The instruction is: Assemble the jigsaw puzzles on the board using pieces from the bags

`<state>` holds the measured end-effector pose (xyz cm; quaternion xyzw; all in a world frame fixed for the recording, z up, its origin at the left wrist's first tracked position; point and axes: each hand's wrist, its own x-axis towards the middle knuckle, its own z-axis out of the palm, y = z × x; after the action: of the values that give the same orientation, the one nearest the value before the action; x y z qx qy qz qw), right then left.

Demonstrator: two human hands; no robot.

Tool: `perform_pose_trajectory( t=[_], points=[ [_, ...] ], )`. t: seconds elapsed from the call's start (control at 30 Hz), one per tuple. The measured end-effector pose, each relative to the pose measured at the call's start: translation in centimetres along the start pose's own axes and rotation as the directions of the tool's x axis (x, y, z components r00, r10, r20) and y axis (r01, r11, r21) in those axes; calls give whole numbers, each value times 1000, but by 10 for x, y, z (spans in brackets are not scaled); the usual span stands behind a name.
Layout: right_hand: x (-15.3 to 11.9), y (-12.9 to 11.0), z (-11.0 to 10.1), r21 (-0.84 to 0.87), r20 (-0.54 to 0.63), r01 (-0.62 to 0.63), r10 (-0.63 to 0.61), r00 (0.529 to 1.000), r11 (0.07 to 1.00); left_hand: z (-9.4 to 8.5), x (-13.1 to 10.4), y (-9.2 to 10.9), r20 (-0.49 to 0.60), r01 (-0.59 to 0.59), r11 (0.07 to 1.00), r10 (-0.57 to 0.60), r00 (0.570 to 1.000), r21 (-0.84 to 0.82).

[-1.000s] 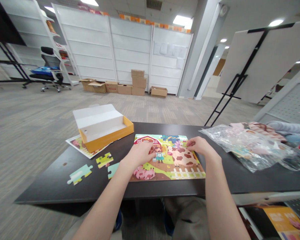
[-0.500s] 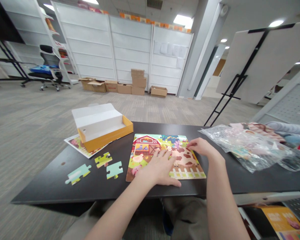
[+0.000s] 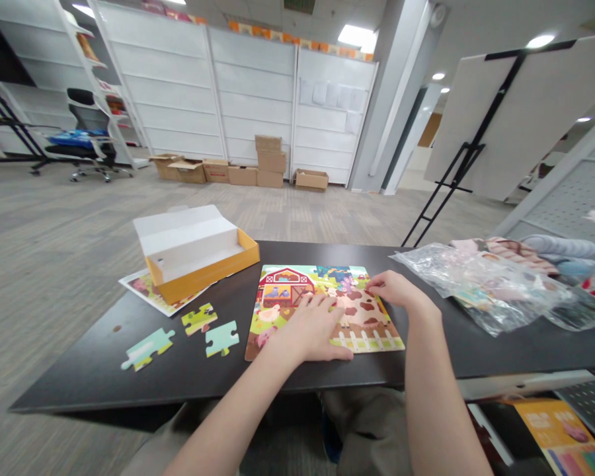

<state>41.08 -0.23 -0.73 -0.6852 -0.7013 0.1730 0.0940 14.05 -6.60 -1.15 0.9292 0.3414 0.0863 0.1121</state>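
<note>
A farm-picture puzzle board (image 3: pixel 272 314) lies flat on the dark table (image 3: pixel 178 383). My left hand (image 3: pixel 315 327) rests on its middle with the fingers spread. The fingertips of my right hand (image 3: pixel 389 289) are bent together at the board's upper right edge, beside the spotted cow; whether they pinch a piece is too small to tell. Three loose pieces sit to the left of the board: a green one (image 3: pixel 199 319), a pale blue one (image 3: pixel 222 338) and a longer blue and green one (image 3: pixel 147 348).
An open yellow and white box (image 3: pixel 205 271) stands at the back left, over a picture sheet (image 3: pixel 141 289). Clear plastic bags (image 3: pixel 490 291) and folded cloths (image 3: pixel 506 254) lie at the right. Below the table's right edge is an orange box (image 3: pixel 550 423).
The camera view has shifted slightly, moving the whole scene a little to the left. Both hands keep nearly the same places on the board.
</note>
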Motion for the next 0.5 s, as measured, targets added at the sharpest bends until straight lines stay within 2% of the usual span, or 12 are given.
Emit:
perform_pose_trajectory(
  t=[0.23,0.5],
  points=[
    [0,-1,0,-6,12,-13,14,1000,1000,3,1,1,-32,-11,999,12,999,38],
    [-3,-11,-3,-56,27,-26,28,999,998,4,1,3,-16,-4,1000,3,1000,-15]
  ],
)
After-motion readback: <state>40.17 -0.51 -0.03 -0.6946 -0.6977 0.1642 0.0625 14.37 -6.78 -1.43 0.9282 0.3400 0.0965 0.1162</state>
